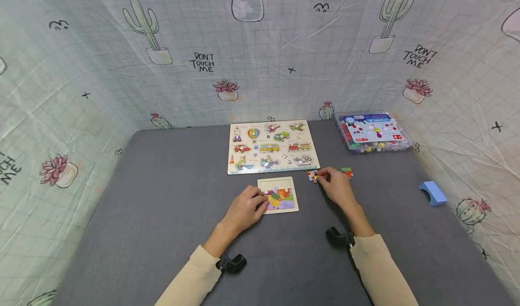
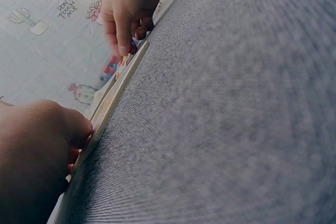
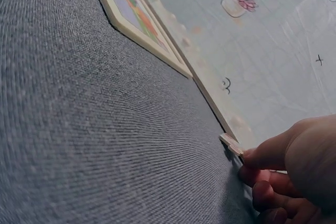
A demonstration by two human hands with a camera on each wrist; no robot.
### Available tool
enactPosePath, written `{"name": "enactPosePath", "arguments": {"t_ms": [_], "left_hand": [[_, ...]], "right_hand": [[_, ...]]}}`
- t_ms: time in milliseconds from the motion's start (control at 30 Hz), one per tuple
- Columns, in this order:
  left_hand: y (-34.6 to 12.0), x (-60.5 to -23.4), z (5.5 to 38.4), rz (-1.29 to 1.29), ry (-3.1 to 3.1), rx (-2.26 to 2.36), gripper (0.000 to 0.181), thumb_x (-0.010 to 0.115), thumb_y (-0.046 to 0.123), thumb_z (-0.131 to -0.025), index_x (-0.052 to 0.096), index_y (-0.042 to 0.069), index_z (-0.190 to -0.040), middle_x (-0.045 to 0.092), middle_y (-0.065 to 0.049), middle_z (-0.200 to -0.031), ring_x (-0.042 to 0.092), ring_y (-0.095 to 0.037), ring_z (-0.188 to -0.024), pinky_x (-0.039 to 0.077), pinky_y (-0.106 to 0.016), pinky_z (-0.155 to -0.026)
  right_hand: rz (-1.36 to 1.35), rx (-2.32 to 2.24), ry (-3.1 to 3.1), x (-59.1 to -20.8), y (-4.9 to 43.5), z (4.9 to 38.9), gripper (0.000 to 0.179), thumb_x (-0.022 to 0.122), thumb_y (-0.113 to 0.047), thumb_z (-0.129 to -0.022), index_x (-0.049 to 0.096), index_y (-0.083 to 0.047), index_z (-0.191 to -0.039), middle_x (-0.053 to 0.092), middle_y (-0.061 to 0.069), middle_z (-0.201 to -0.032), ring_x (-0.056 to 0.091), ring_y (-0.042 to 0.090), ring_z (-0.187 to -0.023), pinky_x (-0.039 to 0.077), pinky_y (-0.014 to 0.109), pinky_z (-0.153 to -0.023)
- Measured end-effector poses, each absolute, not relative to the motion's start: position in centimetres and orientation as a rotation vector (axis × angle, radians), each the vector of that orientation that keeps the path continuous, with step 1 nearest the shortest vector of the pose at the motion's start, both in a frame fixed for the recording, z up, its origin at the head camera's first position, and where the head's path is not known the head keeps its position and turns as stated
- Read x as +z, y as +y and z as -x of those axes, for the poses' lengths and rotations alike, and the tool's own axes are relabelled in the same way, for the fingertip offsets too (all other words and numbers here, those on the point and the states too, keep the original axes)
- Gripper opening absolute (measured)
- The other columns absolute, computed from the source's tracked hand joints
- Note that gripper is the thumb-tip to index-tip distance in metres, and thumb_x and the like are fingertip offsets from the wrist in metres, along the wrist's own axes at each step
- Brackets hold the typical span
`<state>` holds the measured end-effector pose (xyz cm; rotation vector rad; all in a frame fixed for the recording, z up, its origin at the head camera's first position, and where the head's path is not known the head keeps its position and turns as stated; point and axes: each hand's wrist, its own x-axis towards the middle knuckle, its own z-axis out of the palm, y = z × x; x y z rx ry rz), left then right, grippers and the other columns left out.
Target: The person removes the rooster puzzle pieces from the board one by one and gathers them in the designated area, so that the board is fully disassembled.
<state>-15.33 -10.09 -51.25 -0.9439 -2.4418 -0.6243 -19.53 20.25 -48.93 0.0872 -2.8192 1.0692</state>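
Observation:
A small wooden jigsaw board (image 1: 278, 181) lies in the middle of the table, its lower part filled with colourful pieces (image 1: 280, 198). My left hand (image 1: 245, 206) holds the board at its left side, with the thumb at the edge in the left wrist view. To the board's right, my right hand (image 1: 336, 186) pinches a loose jigsaw piece (image 1: 312, 175) with red spots between thumb and fingertips. The piece (image 3: 231, 144) shows close over the cloth in the right wrist view. Just beyond this hand lies a green and red piece (image 1: 347, 172), partly hidden by the hand.
Behind the jigsaw board lies a larger vehicle puzzle board (image 1: 264, 162). A clear plastic box (image 1: 373, 134) with coloured parts stands at the back right. A blue arch block (image 1: 434, 193) sits near the right edge. Printed cloth hangs around the grey table (image 1: 162, 215).

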Motion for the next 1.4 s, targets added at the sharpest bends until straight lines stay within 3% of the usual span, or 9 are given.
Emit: {"name": "enactPosePath", "arguments": {"t_ms": [367,733,1400], "left_hand": [[-10.1,-51.2,15.3,0.942,-2.453,-0.621,0.008,0.076,0.016,-0.089,0.08,0.01,-0.093,0.067,0.001,-0.094,0.06,-0.013,-0.088,0.056,-0.026,-0.075],[-10.0,-51.2,15.4,0.942,-2.444,-0.618,0.008,0.076,0.015,-0.089,0.08,0.01,-0.093,0.067,0.0,-0.093,0.06,-0.013,-0.088,0.056,-0.026,-0.075],[-10.1,-51.3,15.4,0.947,-2.441,-0.641,0.006,0.076,0.015,-0.089,0.079,0.011,-0.093,0.066,0.001,-0.093,0.059,-0.013,-0.087,0.055,-0.026,-0.075]], "right_hand": [[-0.07,0.983,-2.91,-49.0,20.1,19.5,0.032,0.075,-0.023,-0.089,0.071,0.002,-0.109,0.066,0.013,-0.086,0.06,0.024,-0.076,0.051,0.044,-0.074],[-0.048,0.935,-2.858,-49.1,20.0,19.5,0.03,0.076,-0.022,-0.089,0.071,0.005,-0.102,0.062,0.015,-0.081,0.056,0.025,-0.07,0.048,0.044,-0.07],[-0.106,0.925,-2.834,-48.1,18.9,19.6,0.03,0.075,-0.021,-0.089,0.069,0.005,-0.102,0.06,0.014,-0.083,0.054,0.027,-0.076,0.046,0.044,-0.074]]}}
